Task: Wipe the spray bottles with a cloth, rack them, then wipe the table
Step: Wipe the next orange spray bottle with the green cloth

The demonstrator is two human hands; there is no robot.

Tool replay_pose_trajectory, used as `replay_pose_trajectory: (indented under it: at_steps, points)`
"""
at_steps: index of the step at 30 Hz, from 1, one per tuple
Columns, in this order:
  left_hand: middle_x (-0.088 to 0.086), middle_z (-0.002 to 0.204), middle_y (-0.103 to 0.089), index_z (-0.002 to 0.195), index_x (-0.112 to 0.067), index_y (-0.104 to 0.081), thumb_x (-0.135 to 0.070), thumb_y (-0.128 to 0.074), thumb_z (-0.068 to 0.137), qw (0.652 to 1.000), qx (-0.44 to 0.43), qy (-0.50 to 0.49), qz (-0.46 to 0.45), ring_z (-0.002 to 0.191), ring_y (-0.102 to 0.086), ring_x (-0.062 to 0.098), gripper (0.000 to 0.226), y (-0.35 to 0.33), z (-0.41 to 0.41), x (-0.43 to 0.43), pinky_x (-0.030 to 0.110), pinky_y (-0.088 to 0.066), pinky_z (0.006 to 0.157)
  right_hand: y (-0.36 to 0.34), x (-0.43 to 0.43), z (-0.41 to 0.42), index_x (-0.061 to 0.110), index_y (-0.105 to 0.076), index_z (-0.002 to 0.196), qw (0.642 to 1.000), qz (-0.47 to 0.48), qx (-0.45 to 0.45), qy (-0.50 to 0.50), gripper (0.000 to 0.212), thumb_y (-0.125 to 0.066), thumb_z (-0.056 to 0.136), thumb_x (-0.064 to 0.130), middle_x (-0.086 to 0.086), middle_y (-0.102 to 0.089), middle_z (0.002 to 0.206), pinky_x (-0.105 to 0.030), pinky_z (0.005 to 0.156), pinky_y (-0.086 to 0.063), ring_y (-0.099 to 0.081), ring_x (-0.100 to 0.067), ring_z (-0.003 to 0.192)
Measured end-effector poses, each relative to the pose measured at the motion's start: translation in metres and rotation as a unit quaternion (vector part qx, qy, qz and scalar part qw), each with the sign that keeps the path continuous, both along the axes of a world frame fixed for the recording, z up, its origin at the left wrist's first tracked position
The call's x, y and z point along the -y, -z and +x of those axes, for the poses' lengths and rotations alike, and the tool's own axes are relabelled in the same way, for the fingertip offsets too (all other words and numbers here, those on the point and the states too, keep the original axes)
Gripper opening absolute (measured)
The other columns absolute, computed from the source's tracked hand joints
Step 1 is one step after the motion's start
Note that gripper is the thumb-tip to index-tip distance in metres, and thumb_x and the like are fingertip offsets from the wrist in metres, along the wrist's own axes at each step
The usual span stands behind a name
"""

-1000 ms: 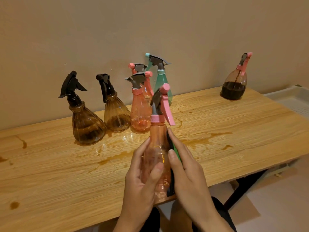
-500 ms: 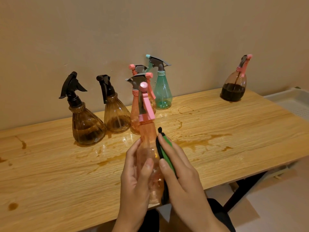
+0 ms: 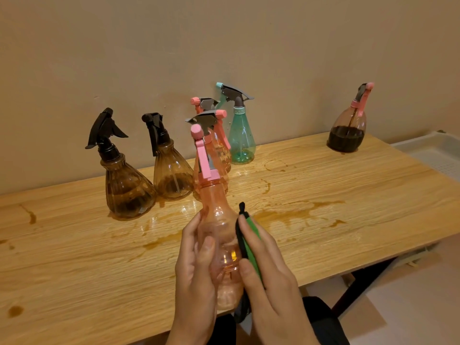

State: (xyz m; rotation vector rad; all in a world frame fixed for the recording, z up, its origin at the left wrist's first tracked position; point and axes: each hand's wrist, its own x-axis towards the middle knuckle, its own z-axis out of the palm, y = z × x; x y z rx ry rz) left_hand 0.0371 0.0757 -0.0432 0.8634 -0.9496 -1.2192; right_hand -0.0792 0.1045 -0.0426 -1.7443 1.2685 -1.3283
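My left hand [image 3: 196,267] grips the pink bottle [image 3: 219,220] round its belly. The bottle is lifted clear of the desk [image 3: 74,257] above its front edge, with its head tipped a little away from me. My right hand [image 3: 268,275] pinches the green cloth [image 3: 250,240] between thumb and fingers and presses it to the bottle's right side.

The risk I see is a slip. The plastic looks smooth and may be wet, and only one hand truly holds it. A hard rub with the cloth could twist it out of my grip, and it would fall onto the desk edge or into my lap. If it swings forward, its trigger head could knock the standing pink bottle [image 3: 224,158] just behind it. That one stands close to a ribbed brown bottle [image 3: 171,178] and a teal bottle [image 3: 240,140].

The desk is pale wood grain, streaked with brown puddles [image 3: 293,212] and ring marks, shiny where wet. A wiped bottle set down there would pick up that liquid on its base. A round bottle of dark liquid [image 3: 347,130] stands well apart at the far right, near a white tray [image 3: 438,153] beyond the desk's end. Behind it all is a plain beige wall [image 3: 224,46].
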Motion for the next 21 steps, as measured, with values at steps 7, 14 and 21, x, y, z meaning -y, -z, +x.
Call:
replay_pose_trajectory:
  at_steps: [7,14,21]
  points:
    - [-0.011,0.137,-0.067,0.131,-0.052,-0.059,-0.066,-0.084,0.065,0.995,0.082,0.034,-0.036,0.126,-0.065,0.014,0.072,-0.003,0.002,0.002,0.028,-0.056,0.092,-0.012,0.014,-0.008,0.06,-0.036,0.146,0.997,0.024,0.069,-0.021,0.046,-0.041,0.105,0.041,0.044,-0.037,0.147,-0.001,0.104,-0.029,-0.032,0.019,0.138]
    - [0.004,0.126,-0.074,0.128,-0.034,-0.065,-0.038,-0.075,0.072,0.997,0.039,0.046,-0.038,0.116,-0.071,0.024,0.057,0.002,0.002,0.0,0.026,-0.058,0.088,0.013,-0.009,-0.001,0.055,-0.032,0.152,0.996,-0.058,-0.053,0.046,0.046,-0.032,0.106,0.055,0.023,-0.023,0.164,-0.002,0.107,-0.026,-0.027,0.006,0.148]
    - [-0.005,0.123,-0.073,0.126,-0.039,-0.067,-0.041,-0.077,0.073,0.987,0.129,0.081,-0.052,0.116,-0.07,0.017,0.053,0.0,0.0,0.0,0.031,-0.057,0.095,-0.014,0.019,-0.026,0.057,-0.036,0.148,0.999,0.004,0.04,-0.007,0.047,-0.044,0.105,0.042,0.041,-0.038,0.147,-0.001,0.104,-0.028,-0.032,0.017,0.139]
